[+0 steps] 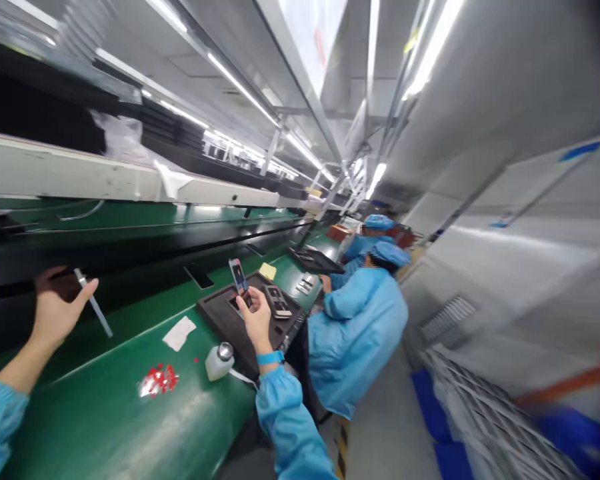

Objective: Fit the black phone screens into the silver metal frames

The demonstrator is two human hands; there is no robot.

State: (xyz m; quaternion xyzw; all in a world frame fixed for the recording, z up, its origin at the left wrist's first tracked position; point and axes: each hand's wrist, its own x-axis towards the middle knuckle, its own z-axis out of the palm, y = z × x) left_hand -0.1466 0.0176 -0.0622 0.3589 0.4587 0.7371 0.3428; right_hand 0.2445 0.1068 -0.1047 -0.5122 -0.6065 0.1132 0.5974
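Observation:
My right hand (256,319), its fingers closed, holds a smartphone (237,275) with a pale edge upright over a black tray (220,317). Other phone-like parts (277,301) lie in that tray. At the far left, my left hand (57,312) has thumb and fingers apart over the dark strip of the bench. A thin whitish bar (101,316) slants past its thumb; what it belongs to is unclear. Between my hands are a white wipe (179,333), a small clear bag of red bits (159,381) and a white bottle with a metal top (220,361).
Farther along the green bench (105,427) lie a dark phone (199,276), a yellow pad (267,271) and another black tray (316,260). Co-workers in blue gowns (360,320) sit close on the right. A white beam (130,180) runs above the bench. Blue bins (430,403) stand at lower right.

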